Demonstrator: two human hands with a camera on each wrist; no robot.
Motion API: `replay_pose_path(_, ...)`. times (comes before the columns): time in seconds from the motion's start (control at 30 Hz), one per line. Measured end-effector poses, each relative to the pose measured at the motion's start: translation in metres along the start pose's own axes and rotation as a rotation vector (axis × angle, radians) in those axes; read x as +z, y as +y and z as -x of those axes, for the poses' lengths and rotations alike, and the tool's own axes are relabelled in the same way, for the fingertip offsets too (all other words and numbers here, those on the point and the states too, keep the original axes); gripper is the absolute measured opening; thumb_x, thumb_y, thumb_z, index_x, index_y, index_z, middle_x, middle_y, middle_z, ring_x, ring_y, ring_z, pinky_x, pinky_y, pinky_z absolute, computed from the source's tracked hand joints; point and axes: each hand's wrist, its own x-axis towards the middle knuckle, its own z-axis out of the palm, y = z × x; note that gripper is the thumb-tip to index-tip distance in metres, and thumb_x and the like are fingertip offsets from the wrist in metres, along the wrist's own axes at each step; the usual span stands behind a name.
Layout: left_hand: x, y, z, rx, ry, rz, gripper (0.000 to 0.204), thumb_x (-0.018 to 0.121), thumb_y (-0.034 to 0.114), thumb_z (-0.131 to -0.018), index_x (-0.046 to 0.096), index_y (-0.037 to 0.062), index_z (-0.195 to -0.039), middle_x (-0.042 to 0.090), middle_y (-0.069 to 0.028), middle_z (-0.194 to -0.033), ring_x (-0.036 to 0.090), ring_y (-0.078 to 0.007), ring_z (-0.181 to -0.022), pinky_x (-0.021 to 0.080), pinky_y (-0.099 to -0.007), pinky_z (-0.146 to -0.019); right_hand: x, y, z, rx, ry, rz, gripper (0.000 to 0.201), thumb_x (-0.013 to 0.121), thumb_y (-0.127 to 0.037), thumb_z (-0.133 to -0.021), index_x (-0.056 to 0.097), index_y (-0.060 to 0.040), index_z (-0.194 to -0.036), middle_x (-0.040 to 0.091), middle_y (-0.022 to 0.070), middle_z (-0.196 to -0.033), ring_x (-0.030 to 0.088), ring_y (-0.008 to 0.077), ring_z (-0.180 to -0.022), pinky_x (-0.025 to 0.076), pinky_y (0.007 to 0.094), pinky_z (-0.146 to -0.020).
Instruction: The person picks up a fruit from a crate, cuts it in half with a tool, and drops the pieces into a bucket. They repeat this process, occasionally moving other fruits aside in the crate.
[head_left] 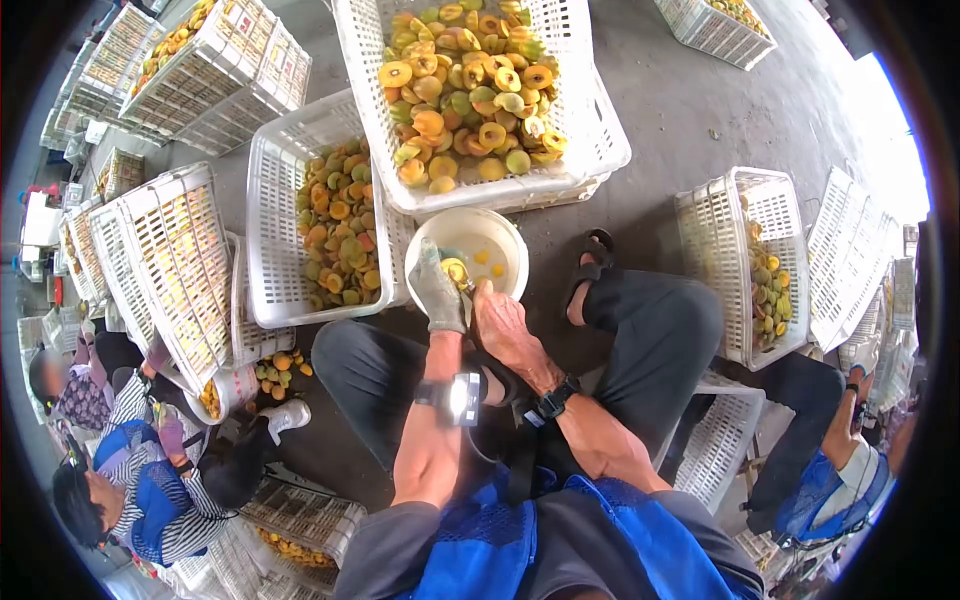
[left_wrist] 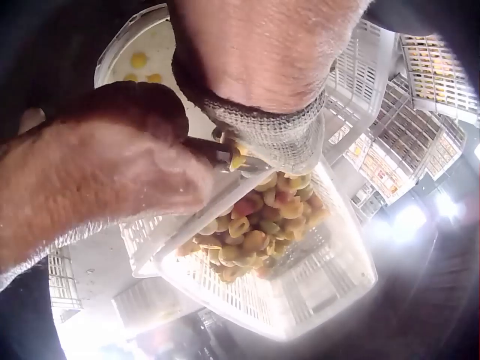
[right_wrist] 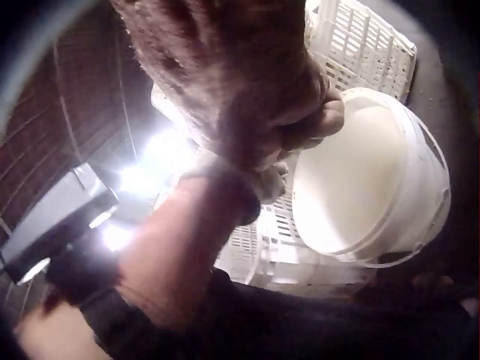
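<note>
My left hand (head_left: 437,290), in a pale knit glove, holds a yellow peach half (head_left: 455,272) with its cut face showing. Fingers of the bare right hand (head_left: 502,325) curl round a small metal pitting tool (left_wrist: 214,148), its metal end right at the fruit. Both hands meet over the near part of a white bucket (head_left: 510,236). Several yellow bits (head_left: 484,257) lie inside it. In the right wrist view, the right hand (right_wrist: 247,90) covers most of the left, and the fruit is hidden.
A white crate (head_left: 600,130) of halved peaches stands beyond the bucket. Left of it is a crate (head_left: 268,200) of more fruit; another crate (head_left: 715,250) stands at the right. Loose fruit (head_left: 280,375) lies on the floor at left. Other people (head_left: 150,470) sit on both sides.
</note>
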Motion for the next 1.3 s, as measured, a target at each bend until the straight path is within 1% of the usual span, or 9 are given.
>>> replay_pose_path(0.23, -0.012, 0.012, -0.001, -0.023, -0.143, -0.142, 0.042, 0.060, 0.035, -0.101, 0.067, 0.0025, -0.077, 0.062, -0.0033, -0.066, 0.056, -0.0112, -0.054, 0.044, -0.0256, -0.048, 0.031, 0.029, -0.012, -0.114, -0.076, -0.189, 0.013, 0.052, -0.002, -0.087, 0.054, 0.0049, -0.076, 0.058, 0.0297, -0.080, 0.059, 0.0477, -0.080, 0.045, 0.0520, -0.067)
replay_pose_path(0.4, -0.013, 0.014, -0.013, -0.032, -0.214, -0.163, 0.043, 0.057, 0.038, -0.103, 0.069, 0.0022, -0.083, 0.066, -0.0046, -0.071, 0.060, -0.0127, -0.059, 0.050, -0.0264, -0.055, 0.025, 0.016, -0.019, 0.023, -0.027, -0.271, 0.019, 0.056, -0.007, -0.086, 0.055, 0.0084, -0.075, 0.062, 0.0382, -0.083, 0.060, 0.0556, -0.081, 0.047, 0.0559, -0.068)
replay_pose_path(0.6, -0.021, 0.001, -0.026, -0.120, -0.195, 0.007, 0.048, 0.053, 0.045, -0.104, 0.068, 0.0025, -0.087, 0.069, -0.0076, -0.077, 0.063, -0.0161, -0.065, 0.053, -0.0285, -0.063, 0.020, 0.007, -0.015, 0.111, -0.067, -0.093, 0.015, 0.053, -0.006, -0.088, 0.054, 0.0072, -0.095, 0.062, 0.0367, -0.083, 0.059, 0.0565, -0.082, 0.047, 0.0568, -0.071)
replay_pose_path(0.8, -0.009, 0.002, -0.017, -0.048, -0.059, -0.134, 0.048, 0.056, 0.042, -0.103, 0.066, 0.0041, -0.076, 0.064, -0.0058, -0.065, 0.056, -0.0127, -0.050, 0.044, -0.0256, -0.044, 0.045, 0.024, -0.007, -0.081, 0.058, -0.236, 0.010, 0.053, 0.000, -0.087, 0.052, 0.0067, -0.094, 0.062, 0.0300, -0.092, 0.060, 0.0488, -0.089, 0.047, 0.0555, -0.075)
replay_pose_path(0.9, -0.007, 0.020, -0.009, -0.040, -0.064, -0.182, 0.048, 0.056, 0.042, -0.103, 0.065, 0.0050, -0.072, 0.063, -0.0050, -0.063, 0.053, -0.0114, -0.048, 0.041, -0.0249, -0.043, 0.050, 0.024, -0.020, 0.068, -0.062, -0.438, 0.013, 0.054, -0.004, -0.089, 0.053, 0.0084, -0.091, 0.058, 0.0354, -0.081, 0.056, 0.0539, -0.083, 0.046, 0.0555, -0.071)
replay_pose_path(1.1, -0.011, 0.017, -0.015, 0.049, -0.131, -0.239, 0.047, 0.058, 0.039, -0.102, 0.064, 0.0030, -0.073, 0.063, -0.0073, -0.061, 0.057, -0.0143, -0.045, 0.046, -0.0263, -0.043, 0.056, 0.026, -0.014, -0.141, 0.178, -0.157, 0.014, 0.055, -0.003, -0.083, 0.058, 0.0112, -0.083, 0.062, 0.0334, -0.075, 0.065, 0.0392, -0.072, 0.048, 0.0484, -0.065)
replay_pose_path(1.2, -0.012, 0.019, -0.010, -0.010, -0.167, -0.250, 0.042, 0.062, 0.037, -0.100, 0.064, 0.0053, -0.072, 0.060, -0.0025, -0.061, 0.053, -0.0100, -0.047, 0.041, -0.0242, -0.044, 0.020, -0.009, -0.019, 0.109, -0.134, -0.626, 0.019, 0.055, -0.002, -0.080, 0.058, 0.0132, -0.090, 0.060, 0.0209, -0.062, 0.060, 0.0301, -0.063, 0.048, 0.0477, -0.064)
replay_pose_path(1.23, -0.012, 0.023, -0.009, -0.031, -0.181, -0.240, 0.040, 0.064, 0.037, -0.099, 0.064, 0.0065, -0.072, 0.058, -0.0002, -0.061, 0.052, -0.0080, -0.048, 0.039, -0.0232, -0.045, 0.031, 0.000, -0.022, 0.184, -0.174, -0.597, 0.016, 0.058, -0.004, -0.081, 0.060, 0.0058, -0.093, 0.053, 0.0060, -0.058, 0.052, 0.0224, -0.055, 0.045, 0.0431, -0.053)
replay_pose_path(1.3, -0.011, 0.031, 0.000, -0.062, -0.201, -0.222, 0.039, 0.065, 0.036, -0.098, 0.064, 0.0067, -0.072, 0.059, -0.0004, -0.061, 0.053, -0.0085, -0.048, 0.040, -0.0234, -0.045, 0.008, -0.001, -0.020, 0.360, -0.503, -0.939, 0.012, 0.059, -0.005, -0.081, 0.060, 0.0005, -0.092, 0.049, 0.0018, -0.059, 0.048, 0.0164, -0.051, 0.040, 0.0363, -0.047)
